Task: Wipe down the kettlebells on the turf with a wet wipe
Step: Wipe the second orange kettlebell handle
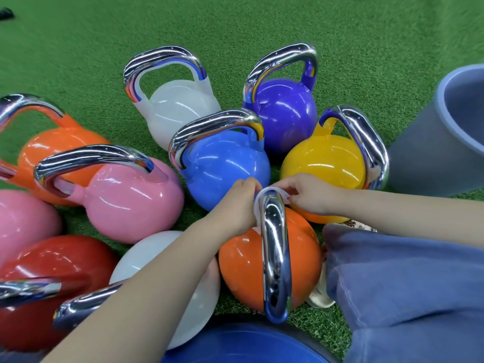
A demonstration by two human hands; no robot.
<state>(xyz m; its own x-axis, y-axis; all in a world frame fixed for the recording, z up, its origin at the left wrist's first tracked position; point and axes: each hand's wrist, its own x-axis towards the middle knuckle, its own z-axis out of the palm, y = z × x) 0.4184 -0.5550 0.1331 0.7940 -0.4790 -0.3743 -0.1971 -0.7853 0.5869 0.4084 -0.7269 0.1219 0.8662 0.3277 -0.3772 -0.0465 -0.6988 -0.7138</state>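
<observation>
An orange kettlebell with a chrome handle stands on the green turf just in front of me. A white wet wipe is looped over the far end of that handle. My left hand pinches the wipe on the handle's left side. My right hand pinches its other end on the right. Several more kettlebells crowd round it: light blue, yellow, purple, white, pink, another orange one, red and a second white one.
A grey-blue tub stands at the right on the turf. A dark blue round object lies at the bottom edge. My knee in blue trousers fills the lower right. Open turf stretches beyond the kettlebells.
</observation>
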